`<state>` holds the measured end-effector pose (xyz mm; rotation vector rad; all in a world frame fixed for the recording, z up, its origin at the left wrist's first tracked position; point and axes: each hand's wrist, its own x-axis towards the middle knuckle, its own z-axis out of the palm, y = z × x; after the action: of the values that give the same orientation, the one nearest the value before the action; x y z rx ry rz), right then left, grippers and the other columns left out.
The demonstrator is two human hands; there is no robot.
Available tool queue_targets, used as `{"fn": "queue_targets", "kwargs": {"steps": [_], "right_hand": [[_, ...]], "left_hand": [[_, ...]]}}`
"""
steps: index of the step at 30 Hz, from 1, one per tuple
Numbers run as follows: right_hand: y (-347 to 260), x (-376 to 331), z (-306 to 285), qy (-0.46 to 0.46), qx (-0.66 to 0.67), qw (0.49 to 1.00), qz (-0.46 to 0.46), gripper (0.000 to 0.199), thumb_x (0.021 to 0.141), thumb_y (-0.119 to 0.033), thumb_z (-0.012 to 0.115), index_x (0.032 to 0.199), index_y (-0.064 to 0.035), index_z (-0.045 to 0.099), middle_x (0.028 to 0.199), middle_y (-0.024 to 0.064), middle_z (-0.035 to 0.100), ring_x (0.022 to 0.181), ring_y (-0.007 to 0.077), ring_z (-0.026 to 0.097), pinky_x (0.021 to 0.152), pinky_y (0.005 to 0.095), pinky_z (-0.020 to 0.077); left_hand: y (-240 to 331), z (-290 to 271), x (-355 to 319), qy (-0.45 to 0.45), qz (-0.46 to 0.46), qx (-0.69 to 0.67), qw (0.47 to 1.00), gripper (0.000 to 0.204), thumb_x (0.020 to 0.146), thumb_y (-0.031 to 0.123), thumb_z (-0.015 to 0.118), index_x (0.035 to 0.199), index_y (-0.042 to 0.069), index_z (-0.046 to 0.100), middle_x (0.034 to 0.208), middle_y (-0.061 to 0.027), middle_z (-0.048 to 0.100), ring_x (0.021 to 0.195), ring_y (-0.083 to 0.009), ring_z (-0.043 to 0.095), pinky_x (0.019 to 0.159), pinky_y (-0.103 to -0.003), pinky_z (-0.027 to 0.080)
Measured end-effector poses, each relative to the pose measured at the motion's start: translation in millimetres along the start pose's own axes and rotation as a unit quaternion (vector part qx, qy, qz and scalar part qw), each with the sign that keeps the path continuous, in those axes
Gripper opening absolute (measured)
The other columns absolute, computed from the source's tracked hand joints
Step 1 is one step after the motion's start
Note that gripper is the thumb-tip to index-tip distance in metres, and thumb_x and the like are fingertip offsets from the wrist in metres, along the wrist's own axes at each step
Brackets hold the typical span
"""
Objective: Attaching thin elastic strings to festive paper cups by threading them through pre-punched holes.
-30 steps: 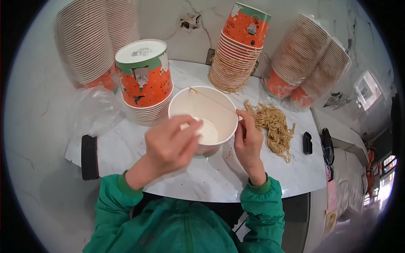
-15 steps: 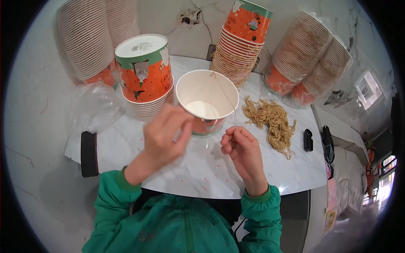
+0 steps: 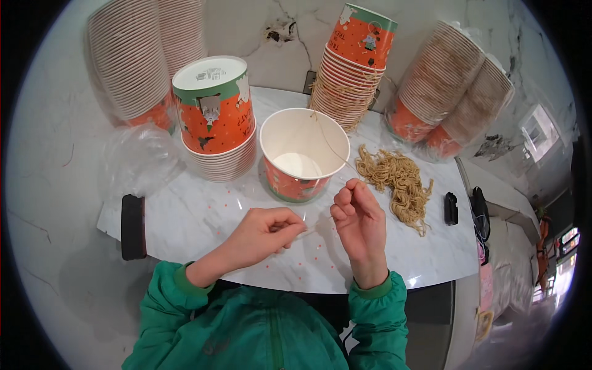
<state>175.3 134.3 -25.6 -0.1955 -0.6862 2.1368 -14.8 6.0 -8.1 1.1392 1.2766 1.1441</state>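
Observation:
An orange paper bucket (image 3: 296, 180) with a green base band and white inside stands upright before me, open end up. A thin tan string (image 3: 330, 145) runs from its far rim across the opening to my right hand (image 3: 361, 225). The fingertips of that hand are closed on the string, just off the bucket's near right side. My left hand (image 3: 259, 237) is in front of the bucket, thumb and forefinger pinched together. Something thin and pale shows at its fingertips, too faint to name. A tangled pile of tan strings (image 3: 399, 185) lies to the right.
Stacked upside-down buckets (image 3: 213, 123) stand at the left, and another stack (image 3: 354, 74) with strings hanging on it stands behind. Bagged bucket stacks (image 3: 431, 86) lean at the back right. Crumpled clear plastic (image 3: 139, 157), a black object (image 3: 451, 208) and small orange dots lie on the marble-patterned table (image 3: 419, 259).
My left hand has come down from beside the bucket's near rim to the table's front area. My right hand has risen slightly, and more string shows leading to it.

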Motion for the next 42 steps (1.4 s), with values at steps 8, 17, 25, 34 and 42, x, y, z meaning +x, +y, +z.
{"fn": "queue_targets", "kwargs": {"steps": [8, 17, 25, 34, 42], "right_hand": [[12, -9, -3, 0.102, -0.428, 0.892, -0.102, 0.021, 0.105, -0.009, 0.058, 0.123, -0.0010, 0.063, 0.110, 0.0098, 0.066, 0.088, 0.0171, 0.063, 0.074, 0.0310, 0.0526], [35, -32, 40, -0.125, -0.717, 0.616, -0.302, 0.040, 0.085, 0.000, 0.073, 0.124, 0.0018, 0.065, 0.094, 0.0160, 0.068, 0.079, 0.0319, 0.066, 0.066, 0.0383, 0.0530], [26, -25, 34, -0.107, -0.726, 0.610, -0.300, 0.014, 0.085, 0.005, 0.073, 0.097, -0.0012, 0.068, 0.084, 0.0133, 0.064, 0.072, 0.0328, 0.061, 0.063, 0.0400, 0.0487], [24, -25, 38, -0.079, -0.796, 0.508, -0.319, 0.023, 0.082, -0.002, 0.077, 0.104, -0.0016, 0.071, 0.112, 0.0125, 0.067, 0.093, 0.0283, 0.062, 0.077, 0.0376, 0.0519], [39, -33, 41, -0.062, -0.430, 0.901, -0.023, 0.029, 0.105, -0.004, 0.058, 0.133, 0.0018, 0.059, 0.117, 0.0067, 0.068, 0.098, 0.0090, 0.065, 0.084, 0.0249, 0.0537]], "left_hand": [[-1, -15, -14, 0.064, 0.163, 0.224, 0.959, 0.007, 0.095, 0.005, 0.070, 0.101, 0.001, 0.072, 0.086, -0.0034, 0.065, 0.070, -0.0101, 0.060, 0.061, -0.026, 0.047], [8, -3, -1, 0.105, 0.307, 0.323, 0.889, 0.008, 0.089, 0.002, 0.070, 0.098, 0.003, 0.070, 0.087, -0.0107, 0.065, 0.071, -0.0265, 0.065, 0.061, -0.036, 0.051], [15, -25, -7, 0.091, 0.256, 0.299, 0.915, 0.007, 0.091, 0.000, 0.071, 0.098, 0.000, 0.070, 0.087, -0.0076, 0.065, 0.072, -0.0173, 0.064, 0.062, -0.029, 0.049], [9, -27, -6, 0.104, 0.228, 0.295, 0.922, 0.007, 0.089, 0.000, 0.073, 0.095, 0.000, 0.069, 0.087, -0.0072, 0.064, 0.071, -0.0157, 0.064, 0.062, -0.029, 0.049], [12, -13, 6, 0.120, 0.406, 0.412, 0.807, 0.010, 0.084, 0.004, 0.073, 0.091, 0.004, 0.066, 0.090, -0.0068, 0.060, 0.079, -0.0259, 0.066, 0.060, -0.038, 0.051]]}}
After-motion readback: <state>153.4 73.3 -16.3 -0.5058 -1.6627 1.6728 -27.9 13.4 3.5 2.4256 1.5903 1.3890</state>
